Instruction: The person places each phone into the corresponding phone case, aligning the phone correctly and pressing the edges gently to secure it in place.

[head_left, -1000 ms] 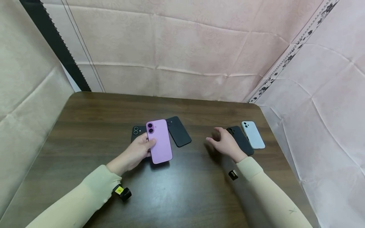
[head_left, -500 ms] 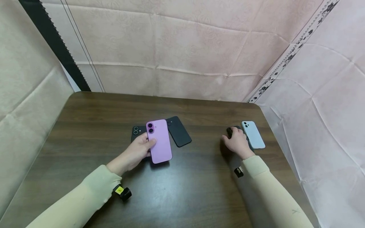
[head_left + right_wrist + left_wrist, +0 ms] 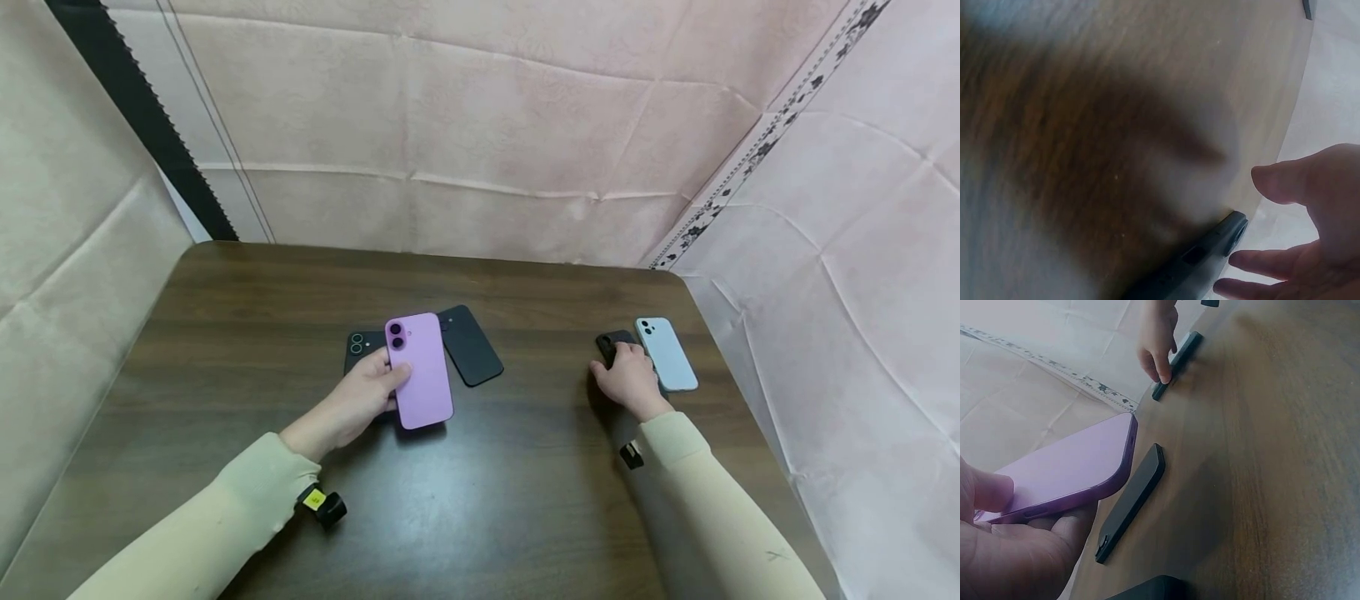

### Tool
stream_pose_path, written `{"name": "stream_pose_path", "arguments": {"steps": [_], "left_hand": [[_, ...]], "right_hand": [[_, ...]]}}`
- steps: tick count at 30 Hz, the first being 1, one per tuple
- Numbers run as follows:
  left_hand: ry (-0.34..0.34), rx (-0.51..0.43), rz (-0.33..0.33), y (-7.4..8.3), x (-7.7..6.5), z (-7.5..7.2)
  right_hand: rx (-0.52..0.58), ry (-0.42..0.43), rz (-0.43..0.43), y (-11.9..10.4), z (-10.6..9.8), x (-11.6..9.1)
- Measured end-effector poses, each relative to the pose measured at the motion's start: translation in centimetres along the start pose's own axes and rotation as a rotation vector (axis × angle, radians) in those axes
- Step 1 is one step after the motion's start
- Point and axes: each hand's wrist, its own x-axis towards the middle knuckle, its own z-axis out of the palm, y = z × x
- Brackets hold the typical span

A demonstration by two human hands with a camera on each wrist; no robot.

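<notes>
My left hand (image 3: 348, 408) grips a purple smartphone (image 3: 426, 383) by its left edge, thumb on the back, above the table. Partly hidden beneath it lies a dark phone (image 3: 360, 342). A second dark phone (image 3: 474, 350) lies slanted just right of the purple one. On the right, my right hand (image 3: 630, 382) is over another dark phone (image 3: 607, 343), covering its lower part. The right wrist view shows the thumb held apart from this phone (image 3: 1207, 259), with fingertips at its far edge. Beside it rests a light blue phone (image 3: 667, 354).
The brown wooden table (image 3: 480, 517) has rounded far corners. Pale cloth (image 3: 487, 125) hangs behind it and along both sides. Each wrist carries a small black camera, the left one (image 3: 327, 508) with a yellow label.
My right hand has moved right, from beside the right-hand dark phone to over it, then slightly back toward me, baring its camera end. The left hand and purple phone have stayed put.
</notes>
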Motion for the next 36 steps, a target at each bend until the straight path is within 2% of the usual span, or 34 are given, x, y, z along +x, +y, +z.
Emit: {"name": "stream_pose_path", "arguments": {"steps": [12,25,32,36], "left_hand": [[0.009,0.000,0.003,0.1,-0.2,-0.1],[0.012,0.000,0.000,-0.1,-0.5,-0.2],[0.015,0.005,0.010,-0.3,-0.6,-0.3],[0.022,0.005,0.002,-0.4,-0.8,-0.3]], "right_hand": [[-0.027,-0.018,-0.003,-0.1,0.2,0.0],[-0.089,-0.079,-0.060,-3.0,0.7,-1.2],[-0.043,-0.042,-0.051,-1.8,0.2,-0.8],[-0.043,-0.052,-0.059,-1.2,0.3,-0.9]]}}
